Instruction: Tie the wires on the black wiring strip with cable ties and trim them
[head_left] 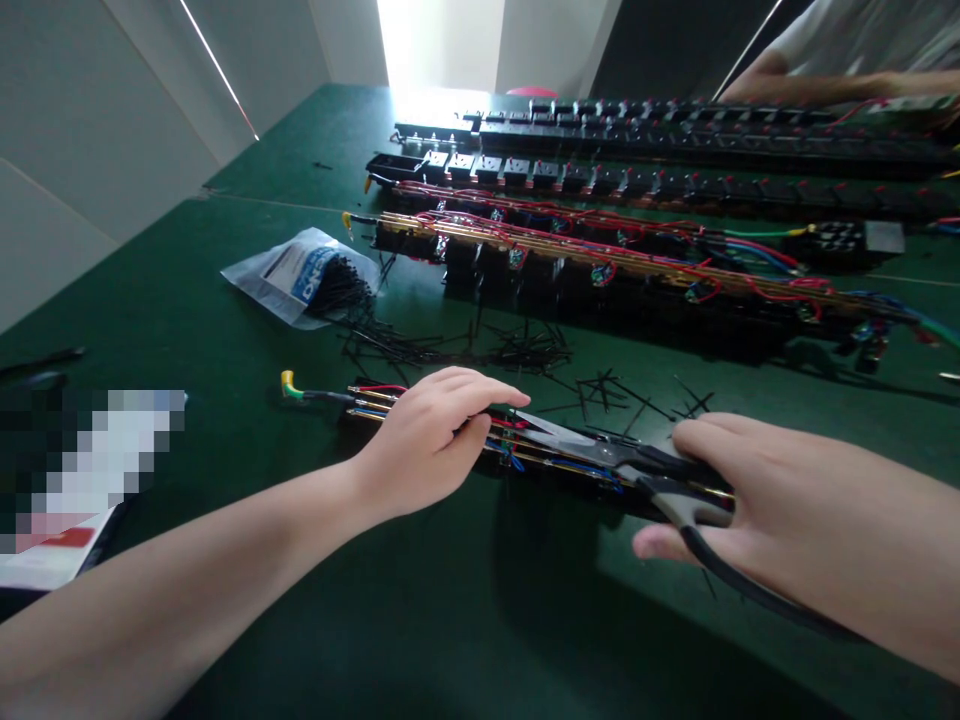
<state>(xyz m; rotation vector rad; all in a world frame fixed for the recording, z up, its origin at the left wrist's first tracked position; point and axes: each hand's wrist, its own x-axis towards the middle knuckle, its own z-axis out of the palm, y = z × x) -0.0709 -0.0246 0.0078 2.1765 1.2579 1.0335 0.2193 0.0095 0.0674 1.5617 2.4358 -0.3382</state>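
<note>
In front of me on the table lies a narrow black strip (pixel 367 405) fitted with brass rods and red and blue wires. A yellow-tipped ground lead sticks out at its left end. My left hand (pixel 431 440) rests over this strip, fingers curled round it and the index finger stretched along the top; its grip is partly hidden. My right hand (pixel 780 500) grips a pair of scissors (pixel 592 447) with black and grey handles. Their silver blades point left along the strip, close to my left fingertips. Whether the blades touch a wire I cannot tell.
Loose black cable ties (pixel 525 348) are scattered behind the strip, beside an opened plastic bag (pixel 300 275) of them. Several longer wired strips (pixel 600 250) lie across the green table (pixel 225 330). A person's arm (pixel 825 88) rests at the far right. A blurred-out item (pixel 97 470) lies left.
</note>
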